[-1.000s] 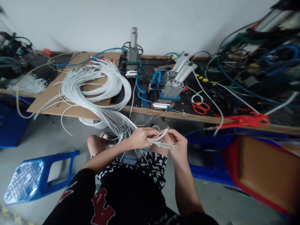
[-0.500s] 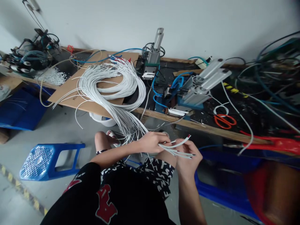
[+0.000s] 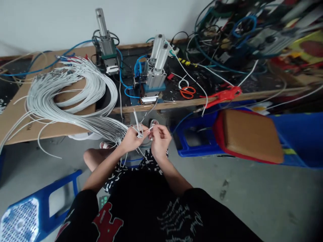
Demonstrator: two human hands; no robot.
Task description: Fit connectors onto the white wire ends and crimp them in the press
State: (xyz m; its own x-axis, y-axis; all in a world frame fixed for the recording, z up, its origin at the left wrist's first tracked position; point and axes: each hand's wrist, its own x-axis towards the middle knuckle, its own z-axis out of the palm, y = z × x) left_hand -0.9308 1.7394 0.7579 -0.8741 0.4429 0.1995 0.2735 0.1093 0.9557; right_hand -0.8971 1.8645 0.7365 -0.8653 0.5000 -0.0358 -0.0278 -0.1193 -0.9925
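My left hand [image 3: 131, 139] is closed around a few white cables [image 3: 136, 119], whose ends stick up above the fingers. Close on its right, my right hand [image 3: 160, 141] pinches a thin white cable end [image 3: 152, 127] between thumb and forefinger. The tip at those fingers is too small to make out. A large looped bundle of white cables [image 3: 103, 80] lies on the bench and trails over its front edge toward my left hand. Both hands are held above my lap.
Flattened cardboard [image 3: 50, 131] lies under the bundle. Pneumatic presses [image 3: 155, 72] stand on the bench [image 3: 176, 105], near orange-handled scissors [image 3: 187, 92] and a red tool [image 3: 223, 95]. Blue stools [image 3: 45, 195] stand at left and right, one near a brown padded seat [image 3: 252, 136].
My view has turned to the right. The cable ends in my left hand, spread toward my right hand before, now point upward. My right hand now pinches a single cable end.
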